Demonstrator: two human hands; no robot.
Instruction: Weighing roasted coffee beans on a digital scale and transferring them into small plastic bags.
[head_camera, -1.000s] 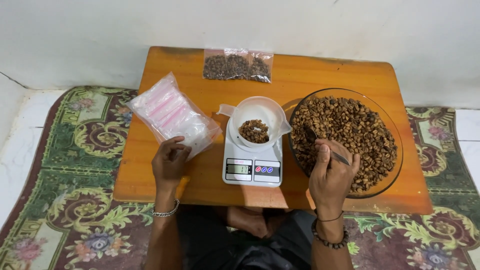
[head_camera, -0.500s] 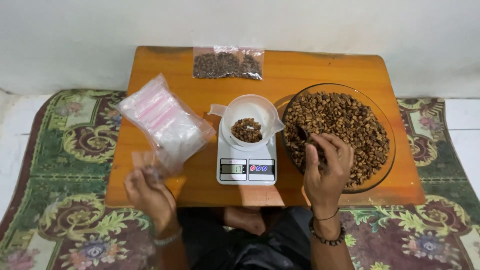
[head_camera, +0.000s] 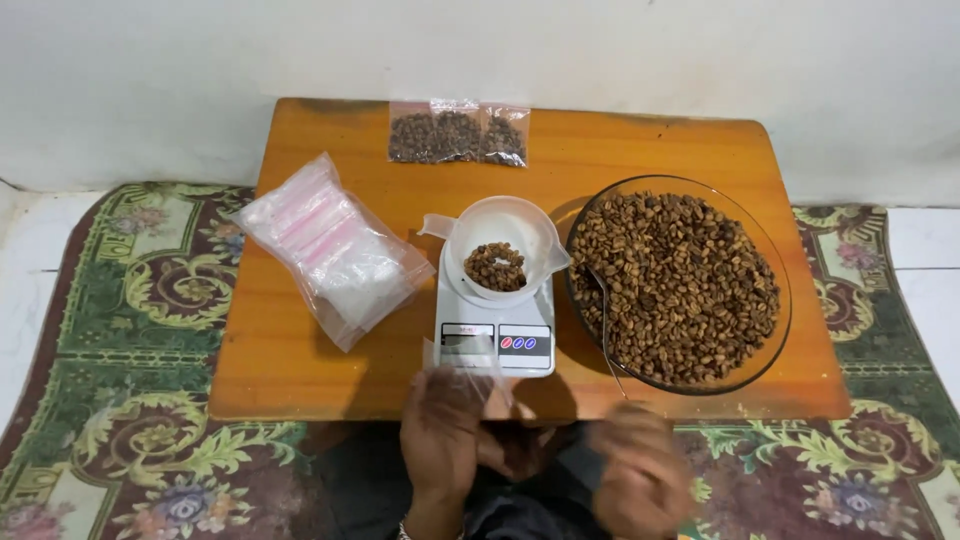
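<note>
Both hands sitting low centre of frame, below the near edge of the wooden table (head_camera: 300, 370), motion-blurred. Left hand (head_camera: 445, 425) is pinching a small clear plastic bag (head_camera: 468, 375) between fingers and thumb; the bag is showing just in front of the scale's near edge, lower centre. Right hand (head_camera: 640, 470) is hovering just right of it, lower right of centre, fingers curled loosely; too blurred, cannot tell whether it is gripping anything or touching the bag.

White digital scale (head_camera: 495, 335) is sitting mid-frame on the table, carrying a white bowl (head_camera: 500, 240) with a small heap of brown beans inside. Large glass bowl (head_camera: 775, 300) full of beans is resting right of centre, just beside the scale, a spoon handle (head_camera: 603, 320) leaning at its left rim. Stack of empty clear bags (head_camera: 335, 250) is lying left of centre. Three filled bean packets (head_camera: 458, 133) are lying at the top centre, along the far table edge. Patterned rug (head_camera: 120, 300) is showing underneath.
</note>
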